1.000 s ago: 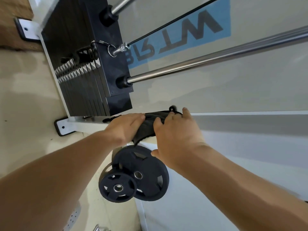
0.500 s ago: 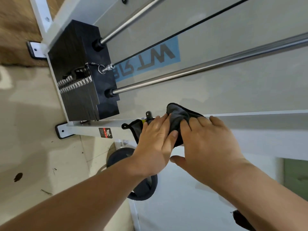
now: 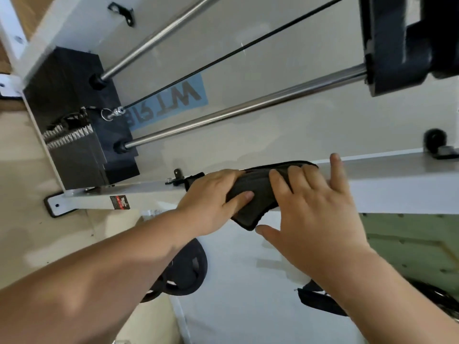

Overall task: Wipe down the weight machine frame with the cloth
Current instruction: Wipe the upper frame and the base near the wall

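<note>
Squarely over the white metal beam of the weight machine frame (image 3: 387,184) lies the dark grey folded cloth (image 3: 257,192). The left hand (image 3: 211,204) grips its end nearer the black weight stack (image 3: 72,125), thumb curled round it; the right hand (image 3: 315,217) presses flat, fingers spread, grasping nothing.

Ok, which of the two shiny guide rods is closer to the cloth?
The lower rod in the view, ending at the black carriage on the right; the other rod lies beyond the black cable, farther from the cloth.
</note>
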